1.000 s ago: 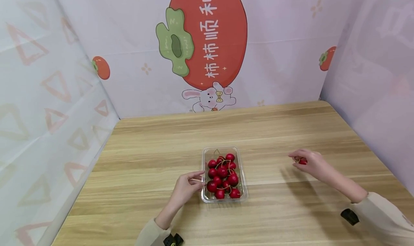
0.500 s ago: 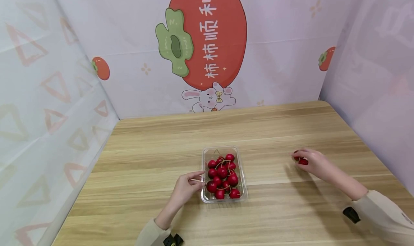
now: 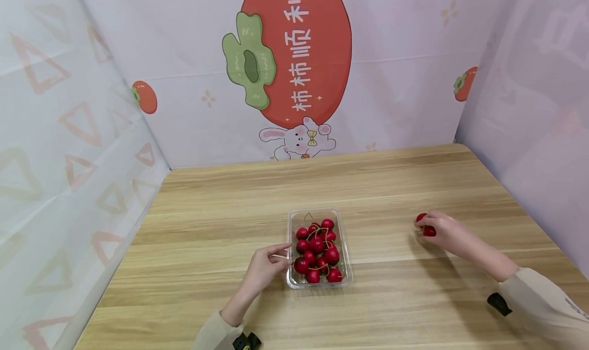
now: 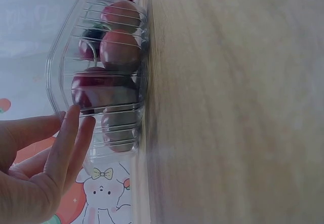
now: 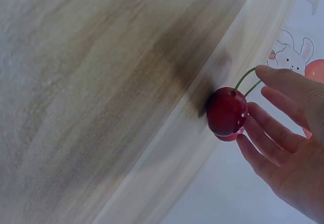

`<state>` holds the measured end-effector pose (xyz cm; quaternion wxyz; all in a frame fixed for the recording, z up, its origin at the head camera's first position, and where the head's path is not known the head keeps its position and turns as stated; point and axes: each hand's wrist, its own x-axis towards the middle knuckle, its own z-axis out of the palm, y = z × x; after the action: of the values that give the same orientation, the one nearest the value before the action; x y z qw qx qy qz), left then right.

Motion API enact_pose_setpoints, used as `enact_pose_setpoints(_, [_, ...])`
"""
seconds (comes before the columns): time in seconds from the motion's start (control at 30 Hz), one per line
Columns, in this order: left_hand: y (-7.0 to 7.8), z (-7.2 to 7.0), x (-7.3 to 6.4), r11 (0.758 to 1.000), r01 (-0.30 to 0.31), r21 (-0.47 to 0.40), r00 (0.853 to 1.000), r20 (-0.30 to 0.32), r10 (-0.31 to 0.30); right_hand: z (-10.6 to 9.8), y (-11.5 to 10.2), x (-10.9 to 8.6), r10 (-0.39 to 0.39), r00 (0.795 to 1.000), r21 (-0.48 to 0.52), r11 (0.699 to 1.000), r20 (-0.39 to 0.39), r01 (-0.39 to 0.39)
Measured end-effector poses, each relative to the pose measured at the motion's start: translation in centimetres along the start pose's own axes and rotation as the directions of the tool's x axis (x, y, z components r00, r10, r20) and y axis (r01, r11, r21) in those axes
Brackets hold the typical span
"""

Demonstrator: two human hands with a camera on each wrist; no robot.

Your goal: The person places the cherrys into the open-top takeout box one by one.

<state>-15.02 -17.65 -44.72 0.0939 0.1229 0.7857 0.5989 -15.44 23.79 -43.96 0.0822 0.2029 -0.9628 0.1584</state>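
Observation:
A clear plastic box (image 3: 345, 269) on the wooden table holds several dark red cherries (image 3: 316, 245) with thin green stems. My left hand (image 3: 267, 269) is at the box's left side, its extended fingertips touching the rim and the ribbed wall (image 4: 121, 105) in the left wrist view. Off to the right, my right hand (image 3: 445, 231) pinches the stems of a pair of cherries (image 5: 227, 112) between thumb and fingertips. The front cherry partly hides the second one in the right wrist view. They hang close over the table, their shadow beside them.
The wood-grain table (image 3: 221, 206) reaches back to a printed cloth wall (image 3: 395, 84) with a large persimmon and a rabbit. Pale cloth panels (image 3: 83, 150) stand along the left and right sides.
My right hand has turned slightly, and the pair of cherries shows more clearly beneath its fingers. The left hand and the box have stayed in place.

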Motion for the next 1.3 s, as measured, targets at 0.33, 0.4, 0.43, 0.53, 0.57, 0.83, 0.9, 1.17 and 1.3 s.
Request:
enact_pose_setpoints(0.33, [-0.29,-0.01,0.14,1.0,0.008,0.014,1.0,-0.006,-0.008,0.14,-0.26,-0.03,-0.006,1.0,-0.014,1.0,0.029,0.007])
enact_pose_setpoints(0.4, [-0.28,-0.03,0.14,1.0,0.01,0.014,1.0,-0.005,-0.01,0.21,-0.28,-0.03,-0.015,1.0,-0.017,1.0,0.028,0.015])
enact_pose_setpoints(0.43, [-0.28,-0.02,0.13,1.0,0.01,0.016,1.0,-0.003,-0.01,0.26,-0.27,-0.04,-0.021,0.999,-0.02,1.0,0.025,0.021])
enact_pose_setpoints(0.53, [-0.29,-0.03,0.11,1.0,0.007,0.012,1.0,0.005,-0.007,0.34,-0.26,-0.03,-0.042,0.999,-0.028,0.999,0.014,0.042])
enact_pose_setpoints(0.57, [-0.3,-0.03,0.11,1.0,0.005,0.008,1.0,0.008,-0.005,0.35,-0.26,-0.01,-0.046,0.999,-0.03,0.998,0.012,0.047])
enact_pose_setpoints(0.83, [-0.29,-0.11,0.12,1.0,0.023,-0.008,1.0,0.011,-0.023,0.11,-0.36,0.31,-0.048,0.998,-0.027,0.998,0.033,0.049])
enact_pose_setpoints(0.9, [-0.33,-0.1,0.14,1.0,0.025,-0.011,1.0,0.015,-0.025,0.06,-0.3,0.31,-0.045,0.998,-0.027,0.999,0.033,0.045])
enact_pose_setpoints(1.17, [-0.19,-0.06,0.03,0.999,0.029,-0.017,0.999,0.014,-0.028,-0.15,-0.18,0.19,-0.062,0.998,-0.003,0.998,0.024,0.062])
enact_pose_setpoints(1.3, [-0.12,-0.08,0.07,0.999,0.032,-0.013,0.999,0.013,-0.031,-0.24,-0.08,0.12,-0.06,0.998,0.0,0.998,0.035,0.06])
